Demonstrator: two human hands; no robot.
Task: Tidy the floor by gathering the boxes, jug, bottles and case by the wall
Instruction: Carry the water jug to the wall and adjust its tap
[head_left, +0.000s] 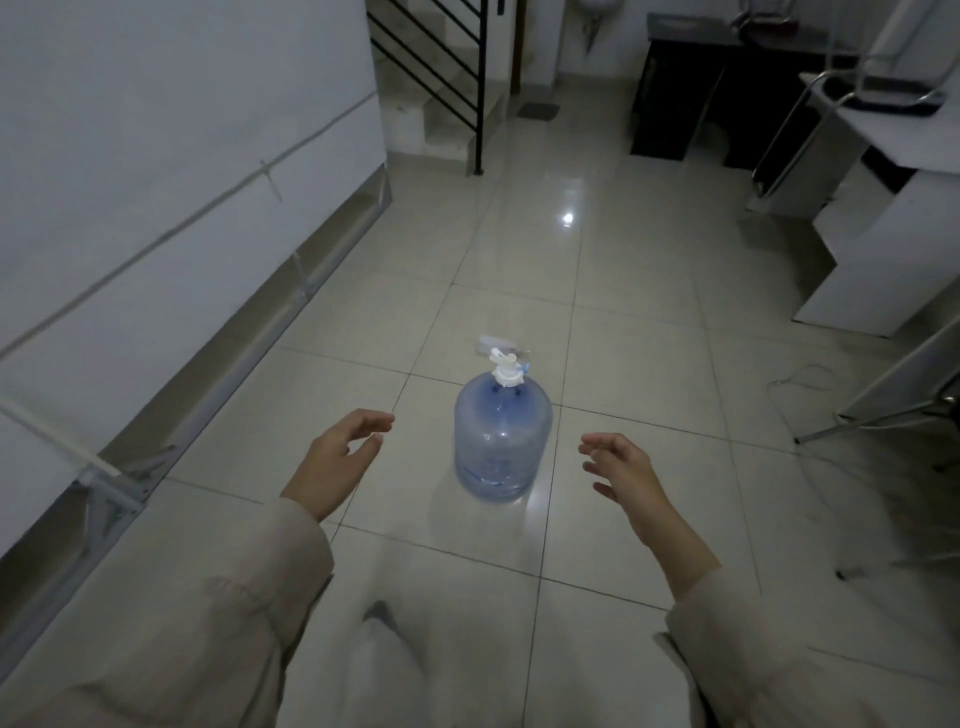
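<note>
A blue translucent water jug (501, 441) with a white cap and spout stands upright on the tiled floor, in the middle of the view. My left hand (337, 457) hovers to its left, fingers spread, not touching it. To the jug's right my right hand (621, 467) is held the same way, a short gap away. Both hands hold nothing. Just behind the jug a small clear plastic item (498, 344) lies on the floor, partly hidden by the cap. No boxes or case show in view.
A white wall with a metal-framed base (156, 291) runs along the left. Stairs with a black railing (447, 67) rise at the back. A dark cabinet (680, 88), white furniture (872, 249) and metal chair legs (883, 410) crowd the right side.
</note>
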